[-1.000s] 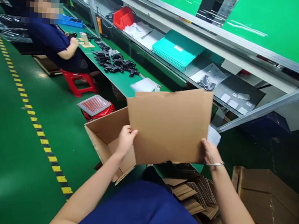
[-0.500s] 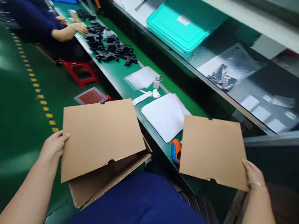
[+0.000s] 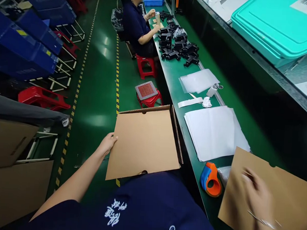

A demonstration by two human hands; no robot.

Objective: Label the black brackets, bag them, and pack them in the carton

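My left hand (image 3: pixel 108 143) grips the left edge of a flat brown cardboard sheet (image 3: pixel 144 142), thumb on top. This sheet lies over an open cardboard box (image 3: pixel 177 133), whose far and right walls show; it sits at my front beside the bench. A second cardboard sheet (image 3: pixel 288 190) lies at the bench's near right end. Over it is my right hand (image 3: pixel 258 196), fingers curled and smeared by motion; whether it touches the sheet I cannot tell. An orange and blue tape dispenser (image 3: pixel 213 181) stands left of that sheet, below a stack of white paper (image 3: pixel 211 131).
Along the green bench (image 3: pixel 174 85) lie clear plastic sheets (image 3: pixel 200 80), a small bottle (image 3: pixel 211 90) and many black parts (image 3: pixel 177 44). A co-worker (image 3: pixel 135 24) sits farther up. A teal bin (image 3: pixel 278 29) rests on the shelf. Red stools (image 3: pixel 42 98) stand on the floor.
My view has turned left. My right hand's cardboard sheet has gone from upright in its grip to lying at the bench end. The left sheet has lowered onto the box.
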